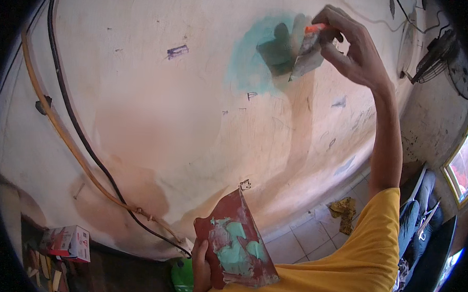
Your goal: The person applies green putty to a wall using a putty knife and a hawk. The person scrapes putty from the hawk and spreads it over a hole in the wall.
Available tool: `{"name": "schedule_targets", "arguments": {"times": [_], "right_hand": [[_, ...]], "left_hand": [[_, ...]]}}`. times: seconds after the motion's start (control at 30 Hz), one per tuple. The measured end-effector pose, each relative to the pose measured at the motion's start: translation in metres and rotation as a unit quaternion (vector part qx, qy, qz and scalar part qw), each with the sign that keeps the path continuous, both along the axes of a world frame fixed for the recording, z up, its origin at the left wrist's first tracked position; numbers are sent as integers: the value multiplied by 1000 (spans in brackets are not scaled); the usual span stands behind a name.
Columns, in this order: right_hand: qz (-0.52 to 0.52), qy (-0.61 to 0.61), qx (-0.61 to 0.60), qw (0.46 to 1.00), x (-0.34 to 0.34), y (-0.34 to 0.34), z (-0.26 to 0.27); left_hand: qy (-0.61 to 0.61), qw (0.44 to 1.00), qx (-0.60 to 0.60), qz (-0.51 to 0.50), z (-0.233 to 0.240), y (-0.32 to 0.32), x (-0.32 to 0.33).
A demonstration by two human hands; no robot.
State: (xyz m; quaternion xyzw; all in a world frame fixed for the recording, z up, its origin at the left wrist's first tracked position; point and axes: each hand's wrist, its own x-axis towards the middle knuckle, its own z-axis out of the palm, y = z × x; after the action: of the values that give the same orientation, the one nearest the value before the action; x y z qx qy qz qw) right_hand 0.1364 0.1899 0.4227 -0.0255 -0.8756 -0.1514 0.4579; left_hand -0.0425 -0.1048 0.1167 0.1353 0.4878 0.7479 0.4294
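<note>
Raised at the upper right, my right hand (pixel 350 45) grips a putty knife (pixel 310 51) with an orange edge and a broad, smeared blade. The blade is by a patch of turquoise filler (pixel 247 56) spread on the pale wall (pixel 161 103); whether it touches the wall I cannot tell. Low in the middle, my left hand (pixel 201 268) holds a dark red board (pixel 248 213) by its left edge, thumb on top. Turquoise paste (pixel 233 251) lies in uneven lumps and smears on the board.
A black cable (pixel 78 125) and an orange-brown hose (pixel 62 132) run down the wall at left. A cardboard box (pixel 67 242) stands at lower left. A fan (pixel 433 64) hangs at upper right. Yellow crumpled cloth (pixel 342 213) lies on the tiled floor (pixel 292 242); clothes (pixel 419 216) hang at right.
</note>
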Motion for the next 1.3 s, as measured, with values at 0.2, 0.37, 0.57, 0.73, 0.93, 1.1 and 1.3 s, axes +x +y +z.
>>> {"name": "schedule_targets", "arguments": {"times": [0.2, 0.37, 0.57, 0.73, 0.93, 1.1, 1.3], "right_hand": [[18, -101, -22, 994, -22, -22, 30], [26, -115, 39, 992, -33, -21, 36], [-21, -101, 27, 994, -41, -26, 38], [-17, -65, -11, 998, -44, -33, 43], [-6, -6, -79, 997, -47, -29, 45], [50, 51, -167, 983, -45, -23, 41], [121, 117, -269, 948, -41, -5, 25]], "left_hand": [[-66, 998, -4, -9, -7, -1, 3], [-52, 999, -11, -1, -10, -1, 5], [-54, 998, -6, 4, -11, 0, 5], [-36, 999, 17, 3, -16, 3, 4], [-40, 999, 9, -3, -17, 6, 2], [-43, 999, 0, -10, -21, 8, 1], [-31, 999, 6, -16, -26, 10, 0]]}}
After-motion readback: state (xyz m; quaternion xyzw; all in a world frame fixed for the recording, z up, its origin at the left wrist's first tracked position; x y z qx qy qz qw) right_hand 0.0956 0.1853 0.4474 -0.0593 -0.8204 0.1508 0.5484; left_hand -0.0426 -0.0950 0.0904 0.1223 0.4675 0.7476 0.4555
